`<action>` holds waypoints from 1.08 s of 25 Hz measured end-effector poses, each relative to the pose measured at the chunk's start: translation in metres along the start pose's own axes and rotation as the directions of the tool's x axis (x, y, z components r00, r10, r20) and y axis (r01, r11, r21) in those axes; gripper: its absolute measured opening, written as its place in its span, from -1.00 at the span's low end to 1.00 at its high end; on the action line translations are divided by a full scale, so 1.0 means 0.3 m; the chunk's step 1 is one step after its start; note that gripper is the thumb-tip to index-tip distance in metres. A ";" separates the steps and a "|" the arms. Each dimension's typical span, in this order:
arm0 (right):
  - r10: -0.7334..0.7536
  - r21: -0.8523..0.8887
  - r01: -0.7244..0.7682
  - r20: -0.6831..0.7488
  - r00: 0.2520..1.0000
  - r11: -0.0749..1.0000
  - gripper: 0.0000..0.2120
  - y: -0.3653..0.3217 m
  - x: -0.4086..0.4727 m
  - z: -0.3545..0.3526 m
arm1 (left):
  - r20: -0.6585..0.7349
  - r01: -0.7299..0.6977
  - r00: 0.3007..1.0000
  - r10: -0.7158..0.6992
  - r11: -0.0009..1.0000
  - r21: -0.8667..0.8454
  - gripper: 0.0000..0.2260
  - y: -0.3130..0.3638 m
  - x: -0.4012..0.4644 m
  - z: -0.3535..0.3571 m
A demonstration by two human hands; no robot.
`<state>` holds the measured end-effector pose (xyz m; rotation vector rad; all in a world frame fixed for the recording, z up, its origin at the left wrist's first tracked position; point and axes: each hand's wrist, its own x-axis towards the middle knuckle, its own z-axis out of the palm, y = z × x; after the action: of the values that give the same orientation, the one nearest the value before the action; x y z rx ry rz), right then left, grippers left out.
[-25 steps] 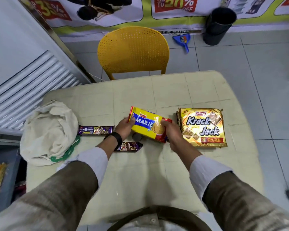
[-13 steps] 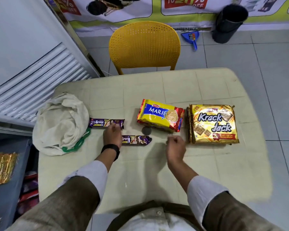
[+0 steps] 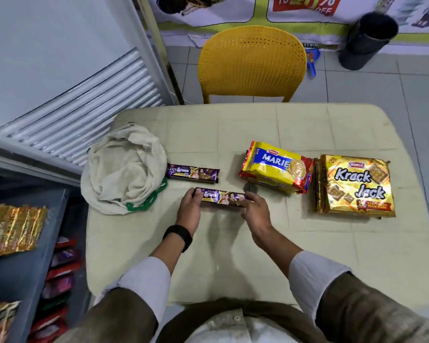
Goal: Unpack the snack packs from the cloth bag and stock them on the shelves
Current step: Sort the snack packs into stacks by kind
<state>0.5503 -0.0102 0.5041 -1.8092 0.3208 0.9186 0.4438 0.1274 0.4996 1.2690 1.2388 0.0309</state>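
Observation:
A slim purple Hide & Seek pack (image 3: 221, 196) lies on the table, held at both ends: my left hand (image 3: 190, 209) grips its left end, my right hand (image 3: 256, 210) pinches its right end. A second purple Hide & Seek pack (image 3: 192, 172) lies just behind it, touching the crumpled cream cloth bag (image 3: 124, 169) with a green handle. A yellow Marie pack (image 3: 276, 167) and a golden Krack Jack pack (image 3: 354, 186) lie side by side to the right.
The beige table (image 3: 258, 256) carries everything; a small dark round object (image 3: 250, 188) sits by the Marie pack. Grey shelves (image 3: 22, 268) with gold and red packs stand at the left. A yellow chair (image 3: 252, 63) and black bin (image 3: 367, 40) lie beyond.
Both hands let go of the Marie pack, leaving it on the table beside the Krack Jack pack. They then moved to the nearer purple pack and took hold of its two ends.

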 end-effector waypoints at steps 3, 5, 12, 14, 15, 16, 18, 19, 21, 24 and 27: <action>-0.155 -0.023 0.157 0.049 0.987 0.987 -0.66 -0.098 -0.001 0.104 | -0.008 -0.078 0.997 0.078 0.993 -0.083 -0.46 0.066 0.068 -0.115; -0.152 -0.028 0.154 0.066 0.986 0.988 -0.58 -0.157 0.032 0.168 | -0.027 -0.121 0.993 0.119 0.990 -0.071 -0.34 0.109 0.146 -0.178; -0.164 -0.161 0.184 0.130 0.978 0.970 -0.69 -0.180 0.108 0.276 | 0.002 -0.098 0.995 0.098 0.995 0.014 -0.22 0.115 0.316 -0.251; -0.153 -0.188 0.190 0.192 0.969 0.964 -0.70 -0.163 0.110 0.279 | 0.023 -0.092 0.996 0.091 0.995 0.048 -0.21 0.106 0.310 -0.262; -0.153 -0.188 0.195 0.216 0.964 0.962 -0.65 -0.147 0.114 0.280 | 0.037 -0.084 0.996 0.082 0.995 0.044 -0.18 0.086 0.327 -0.268; -0.150 -0.197 0.196 0.225 0.963 0.961 -0.55 -0.135 0.109 0.273 | 0.037 -0.082 0.996 0.081 0.996 0.024 -0.17 0.078 0.327 -0.273; -0.147 -0.193 0.185 0.195 0.970 0.964 -0.31 -0.108 0.082 0.255 | -0.039 -0.060 0.997 0.060 0.998 -0.021 -0.24 0.039 0.337 -0.281; -0.148 -0.185 0.181 0.178 0.973 0.966 -0.29 -0.087 0.074 0.239 | -0.097 -0.044 0.995 0.039 0.998 -0.042 -0.32 0.021 0.325 -0.278; -0.157 -0.199 0.188 0.163 0.974 0.962 -0.37 -0.040 0.035 0.188 | -0.213 0.036 0.976 -0.052 0.996 -0.079 -0.41 -0.015 0.250 -0.255; -0.139 -0.249 0.163 0.113 0.984 0.955 -0.44 0.057 -0.014 0.036 | -0.166 0.126 0.976 -0.140 0.988 -0.092 -0.71 -0.090 0.081 -0.128; -0.121 -0.246 0.127 0.036 0.992 0.961 -0.47 0.127 -0.021 -0.174 | 0.051 0.091 0.994 -0.094 0.995 0.050 -0.86 -0.134 -0.021 0.103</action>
<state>0.5463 -0.0739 0.4917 -2.0214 0.0795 0.9203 0.4393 0.0868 0.4689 1.2443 1.2576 -0.0991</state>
